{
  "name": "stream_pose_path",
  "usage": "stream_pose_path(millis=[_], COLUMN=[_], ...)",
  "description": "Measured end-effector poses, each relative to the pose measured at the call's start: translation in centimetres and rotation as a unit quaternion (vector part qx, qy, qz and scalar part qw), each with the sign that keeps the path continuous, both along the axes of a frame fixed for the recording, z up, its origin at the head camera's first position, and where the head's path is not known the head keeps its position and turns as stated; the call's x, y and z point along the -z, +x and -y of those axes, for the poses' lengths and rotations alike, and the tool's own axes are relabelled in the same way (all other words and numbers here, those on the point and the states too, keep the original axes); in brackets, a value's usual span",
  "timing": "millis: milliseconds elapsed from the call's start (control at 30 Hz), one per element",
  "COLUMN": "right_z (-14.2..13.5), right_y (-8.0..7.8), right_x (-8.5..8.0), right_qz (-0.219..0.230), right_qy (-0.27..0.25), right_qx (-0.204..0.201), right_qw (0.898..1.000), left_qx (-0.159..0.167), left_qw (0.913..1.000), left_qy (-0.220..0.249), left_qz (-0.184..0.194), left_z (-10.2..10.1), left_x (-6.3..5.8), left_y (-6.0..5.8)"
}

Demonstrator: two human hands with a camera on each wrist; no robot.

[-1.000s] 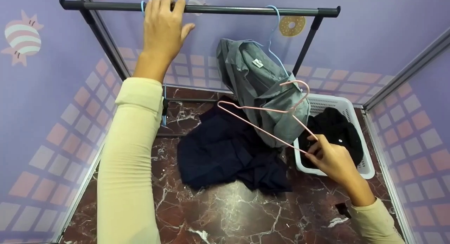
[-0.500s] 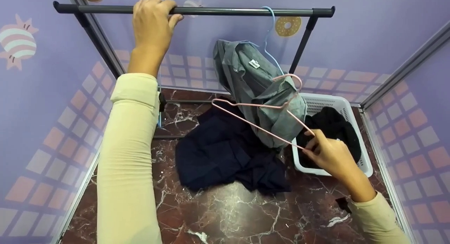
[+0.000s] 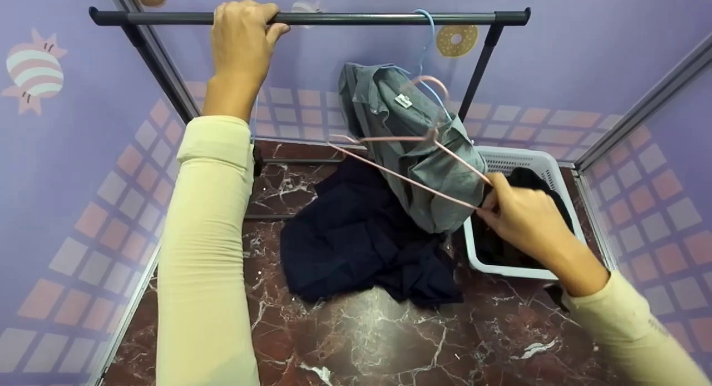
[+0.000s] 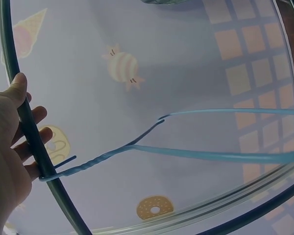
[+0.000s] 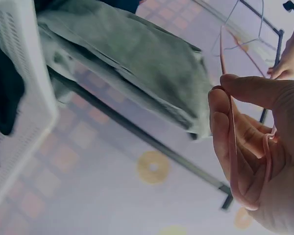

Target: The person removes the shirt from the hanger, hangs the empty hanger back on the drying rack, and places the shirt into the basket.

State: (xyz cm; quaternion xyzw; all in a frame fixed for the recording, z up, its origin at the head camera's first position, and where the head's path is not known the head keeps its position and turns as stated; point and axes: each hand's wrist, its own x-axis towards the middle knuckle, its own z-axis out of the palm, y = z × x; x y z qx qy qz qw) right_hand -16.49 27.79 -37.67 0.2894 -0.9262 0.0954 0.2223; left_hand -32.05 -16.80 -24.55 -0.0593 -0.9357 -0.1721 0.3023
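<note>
My left hand grips the dark metal rail of a clothes rack, its thumb on the near side. In the left wrist view, a blue hanger is hooked on that rail beside the little finger. My right hand pinches one end of a bare pink hanger, its hook up and to the left. In the head view this hanger overlaps a grey-green shirt, which hangs tilted from a light blue hanger near the rail's right end.
Navy cloth lies heaped on the brown marbled floor under the shirt. A white basket with black clothing stands at the right. Purple printed walls enclose the rack at the back and both sides.
My right hand has risen with the pink hanger, whose hook now overlaps the shirt higher up. My left hand sits slightly further left on the rail than a second ago.
</note>
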Motion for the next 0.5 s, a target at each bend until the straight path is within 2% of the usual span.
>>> stream_pose_path(millis=[100, 233, 400, 500], right_z=[1.3, 3.3, 6.2, 7.9], right_y=[-0.7, -1.7, -3.3, -4.3], right_x=[-1.8, -3.8, -5.8, -6.7], right_qz=[0.008, 0.042, 0.077, 0.079], right_qy=[0.010, 0.014, 0.024, 0.031], right_qx=[0.000, 0.019, 0.039, 0.061], right_qw=[1.000, 0.999, 0.996, 0.995], left_qx=[-0.002, -0.005, -0.007, -0.007], left_qw=[1.0000, 1.0000, 1.0000, 0.9999], left_qy=[-0.002, -0.003, -0.004, -0.006], left_qz=[-0.003, -0.003, -0.002, -0.006], left_z=[0.0, 0.0, 0.0, 0.0], left_x=[0.1, 0.1, 0.1, 0.1], left_y=[0.0, 0.0, 0.0, -0.1])
